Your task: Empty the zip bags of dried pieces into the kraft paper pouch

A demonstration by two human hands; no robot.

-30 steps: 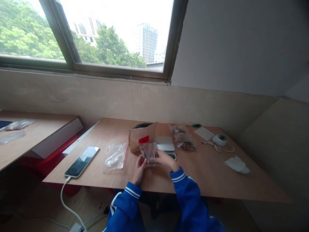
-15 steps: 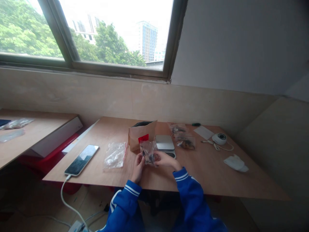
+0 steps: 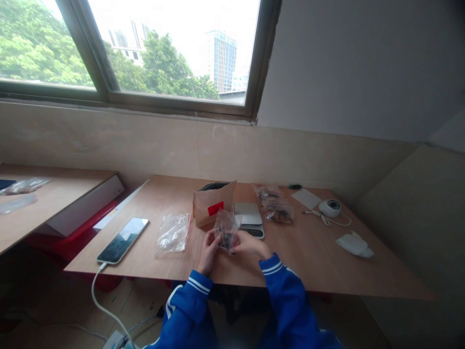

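Both hands hold a small clear plastic bag [image 3: 225, 228] with dark pieces inside, just above the wooden table [image 3: 308, 261]. My left hand [image 3: 208, 251] pinches its left lower side and my right hand [image 3: 249, 243] grips its right lower side. Right behind the bag stand a brown paper pouch [image 3: 212, 206] with a red label and a small silver scale [image 3: 249, 218]. A pile of empty clear bags [image 3: 174, 233] lies to the left of my hands.
A phone [image 3: 122, 240] on a white cable lies at the left front corner. Filled clear bags [image 3: 276, 205], a white card [image 3: 307, 198], a round white device [image 3: 330, 207] and a crumpled white tissue [image 3: 354, 245] sit right. A second table [image 3: 43, 203] stands left.
The bag has tilted and turned between my hands, its top now leaning right. Both hands stayed in nearly the same place.
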